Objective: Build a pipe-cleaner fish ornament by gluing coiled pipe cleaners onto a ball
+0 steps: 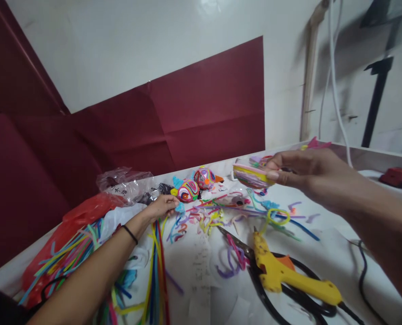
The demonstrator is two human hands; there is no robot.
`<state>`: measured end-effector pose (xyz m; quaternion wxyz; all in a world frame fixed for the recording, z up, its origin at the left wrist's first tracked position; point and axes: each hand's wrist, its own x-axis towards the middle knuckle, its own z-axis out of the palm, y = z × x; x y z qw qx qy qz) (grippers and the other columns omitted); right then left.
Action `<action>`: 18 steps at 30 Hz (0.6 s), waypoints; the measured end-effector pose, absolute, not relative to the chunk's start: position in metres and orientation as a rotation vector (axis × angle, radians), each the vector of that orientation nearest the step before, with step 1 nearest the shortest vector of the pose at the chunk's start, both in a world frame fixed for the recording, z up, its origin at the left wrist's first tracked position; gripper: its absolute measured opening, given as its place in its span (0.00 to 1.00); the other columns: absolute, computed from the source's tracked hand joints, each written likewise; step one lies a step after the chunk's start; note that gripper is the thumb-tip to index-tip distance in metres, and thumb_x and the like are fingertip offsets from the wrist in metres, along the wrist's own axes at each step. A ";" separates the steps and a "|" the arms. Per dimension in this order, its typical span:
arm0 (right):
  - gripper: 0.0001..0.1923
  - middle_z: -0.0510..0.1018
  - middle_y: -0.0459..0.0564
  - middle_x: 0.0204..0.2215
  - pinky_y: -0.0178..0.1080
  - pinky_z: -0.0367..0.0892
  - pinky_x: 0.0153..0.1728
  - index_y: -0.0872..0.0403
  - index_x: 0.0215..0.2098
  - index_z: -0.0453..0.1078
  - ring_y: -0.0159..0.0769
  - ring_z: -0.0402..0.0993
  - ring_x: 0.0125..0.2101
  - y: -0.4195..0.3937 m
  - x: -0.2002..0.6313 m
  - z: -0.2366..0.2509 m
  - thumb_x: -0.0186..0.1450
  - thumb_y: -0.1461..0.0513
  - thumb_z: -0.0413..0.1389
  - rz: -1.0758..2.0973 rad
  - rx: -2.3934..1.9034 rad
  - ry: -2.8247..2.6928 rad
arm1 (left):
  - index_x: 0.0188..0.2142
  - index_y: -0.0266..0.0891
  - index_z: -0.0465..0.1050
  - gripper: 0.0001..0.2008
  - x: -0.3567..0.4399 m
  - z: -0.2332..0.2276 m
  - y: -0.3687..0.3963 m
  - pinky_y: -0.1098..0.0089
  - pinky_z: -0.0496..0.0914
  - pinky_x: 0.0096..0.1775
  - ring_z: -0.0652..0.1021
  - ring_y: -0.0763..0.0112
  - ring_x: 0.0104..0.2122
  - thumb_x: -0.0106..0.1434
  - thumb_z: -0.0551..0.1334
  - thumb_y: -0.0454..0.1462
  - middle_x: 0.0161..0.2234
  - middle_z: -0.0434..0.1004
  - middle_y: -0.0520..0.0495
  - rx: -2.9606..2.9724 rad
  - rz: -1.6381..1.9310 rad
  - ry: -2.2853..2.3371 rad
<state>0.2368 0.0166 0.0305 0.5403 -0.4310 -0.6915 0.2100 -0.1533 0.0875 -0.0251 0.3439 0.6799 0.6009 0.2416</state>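
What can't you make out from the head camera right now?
- Striped piece in the right hand: its far side is hidden by the fingers, and blurred.
- Left hand: fingertips lie among pipe cleaners; whether they pinch one is unclear.
- Glue gun: cord cut off by the bottom edge.
- Red object, far right: too blurred to identify.

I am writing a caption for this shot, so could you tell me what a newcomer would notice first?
Most striking is the right hand, raised above the table and pinching a yellow and lilac pipe-cleaner coil. Below it, at the table's near edge, lies a yellow glue gun. The left hand rests among loose pipe cleaners, close to two bright pipe-cleaner figures at the table's far side.
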 end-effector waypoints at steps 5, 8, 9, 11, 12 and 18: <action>0.20 0.72 0.46 0.23 0.39 0.59 0.27 0.53 0.24 0.71 0.37 0.66 0.25 0.006 0.229 0.036 0.51 0.45 0.60 0.567 -1.059 -1.706 | 0.30 0.36 0.70 0.19 -0.128 -0.024 0.057 0.75 0.62 0.25 0.68 0.77 0.21 0.52 0.64 0.51 0.20 0.68 0.54 1.788 0.618 1.416; 0.20 0.71 0.46 0.22 0.37 0.56 0.25 0.53 0.25 0.71 0.35 0.64 0.24 0.002 0.228 0.037 0.51 0.45 0.61 0.584 -1.069 -1.706 | 0.29 0.36 0.69 0.19 -0.119 -0.027 0.041 0.73 0.64 0.26 0.70 0.75 0.21 0.52 0.63 0.51 0.21 0.70 0.53 1.792 0.583 1.397; 0.20 0.71 0.45 0.22 0.37 0.56 0.24 0.53 0.26 0.71 0.34 0.64 0.23 0.001 0.228 0.037 0.51 0.45 0.61 0.589 -1.058 -1.707 | 0.29 0.36 0.70 0.19 -0.117 -0.029 0.037 0.73 0.64 0.26 0.70 0.74 0.21 0.53 0.63 0.51 0.20 0.70 0.52 1.793 0.578 1.403; 0.21 0.70 0.45 0.21 0.37 0.55 0.24 0.53 0.25 0.71 0.34 0.64 0.23 0.001 0.228 0.037 0.50 0.44 0.62 0.588 -1.028 -1.715 | 0.29 0.36 0.70 0.18 -0.114 -0.034 0.033 0.72 0.65 0.25 0.70 0.73 0.20 0.53 0.63 0.50 0.20 0.70 0.52 1.805 0.592 1.436; 0.21 0.70 0.45 0.21 0.37 0.55 0.23 0.52 0.25 0.71 0.34 0.64 0.22 0.000 0.227 0.037 0.50 0.44 0.62 0.587 -1.014 -1.719 | 0.29 0.36 0.71 0.16 -0.113 -0.035 0.032 0.71 0.65 0.26 0.70 0.73 0.21 0.52 0.64 0.48 0.20 0.70 0.52 1.821 0.619 1.463; 0.21 0.69 0.44 0.19 0.35 0.55 0.23 0.53 0.22 0.70 0.32 0.61 0.21 -0.009 0.219 0.041 0.51 0.44 0.62 0.618 -0.902 -1.791 | 0.37 0.37 0.72 0.11 -0.095 -0.016 0.019 0.66 0.68 0.40 0.74 0.66 0.37 0.56 0.61 0.41 0.35 0.76 0.46 1.972 1.060 1.591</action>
